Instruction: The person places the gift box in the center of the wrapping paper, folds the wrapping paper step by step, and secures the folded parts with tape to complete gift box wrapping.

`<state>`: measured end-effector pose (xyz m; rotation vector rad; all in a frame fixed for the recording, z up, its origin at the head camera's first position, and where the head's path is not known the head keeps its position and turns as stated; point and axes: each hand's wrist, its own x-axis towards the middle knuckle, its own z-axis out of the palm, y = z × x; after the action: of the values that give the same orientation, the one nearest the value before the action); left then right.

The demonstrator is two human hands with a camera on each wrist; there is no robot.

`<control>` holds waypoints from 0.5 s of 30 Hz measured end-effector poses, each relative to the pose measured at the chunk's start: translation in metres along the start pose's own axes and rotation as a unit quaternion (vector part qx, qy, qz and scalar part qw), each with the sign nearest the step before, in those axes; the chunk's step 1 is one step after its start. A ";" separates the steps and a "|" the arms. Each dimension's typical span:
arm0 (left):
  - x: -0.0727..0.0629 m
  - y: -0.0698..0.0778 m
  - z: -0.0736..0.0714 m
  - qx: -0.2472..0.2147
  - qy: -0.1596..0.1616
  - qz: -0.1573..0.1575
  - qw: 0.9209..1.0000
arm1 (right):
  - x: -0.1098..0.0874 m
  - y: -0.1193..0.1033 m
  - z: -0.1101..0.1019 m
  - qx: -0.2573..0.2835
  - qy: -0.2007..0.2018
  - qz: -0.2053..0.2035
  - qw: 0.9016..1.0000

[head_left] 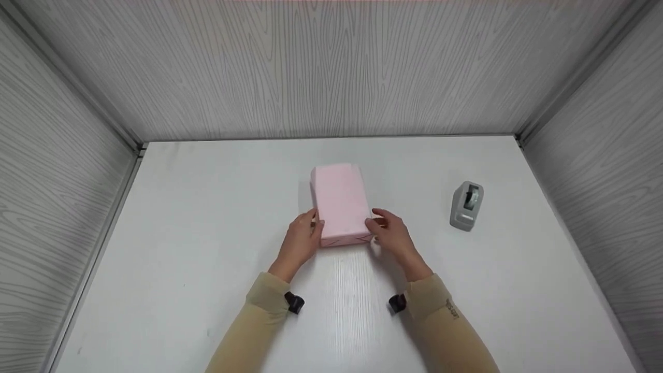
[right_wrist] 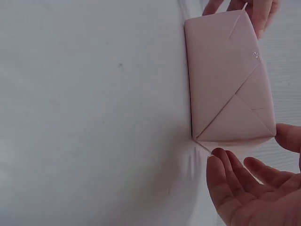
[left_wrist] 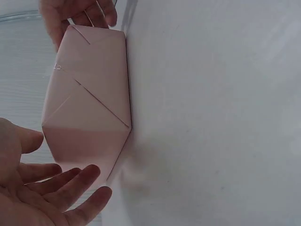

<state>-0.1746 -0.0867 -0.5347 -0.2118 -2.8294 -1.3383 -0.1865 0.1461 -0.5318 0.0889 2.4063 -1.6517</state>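
A box wrapped in pink paper point(head_left: 342, 199) lies on the white table point(head_left: 207, 217), its folded end turned toward the person. Creased triangular flaps show on that end of the pink box point(left_wrist: 89, 94) in both wrist views. Beside the box's left near corner is the left hand point(head_left: 302, 238), its thumb at the edge and its fingers loosely spread along the side. At the right near corner the right hand point(head_left: 392, 233) puts its thumb against the edge. The fingers of the right hand point(right_wrist: 254, 183) are relaxed and bent a little, not wrapped round the box.
A grey tape dispenser point(head_left: 466, 206) stands on the table to the right of the box. Wood-grain panels point(head_left: 331, 67) enclose the table at the back and both sides. Each wrist carries a small black camera point(head_left: 294, 302).
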 end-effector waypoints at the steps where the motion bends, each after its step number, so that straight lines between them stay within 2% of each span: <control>1: 0.001 0.000 0.000 -0.004 -0.011 -0.006 1.000 | 0.001 -0.001 0.000 0.004 -0.007 0.000 1.000; 6: 0.002 -0.002 0.001 -0.029 -0.044 -0.020 0.998 | 0.003 -0.002 0.000 0.023 -0.013 0.000 1.000; 15: 0.000 0.003 -0.004 -0.074 -0.027 0.008 0.997 | -0.004 0.002 -0.003 0.041 -0.009 -0.026 0.999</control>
<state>-0.1744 -0.0879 -0.5304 -0.2743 -2.7655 -1.5641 -0.1828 0.1499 -0.5320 0.0263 2.3470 -1.7660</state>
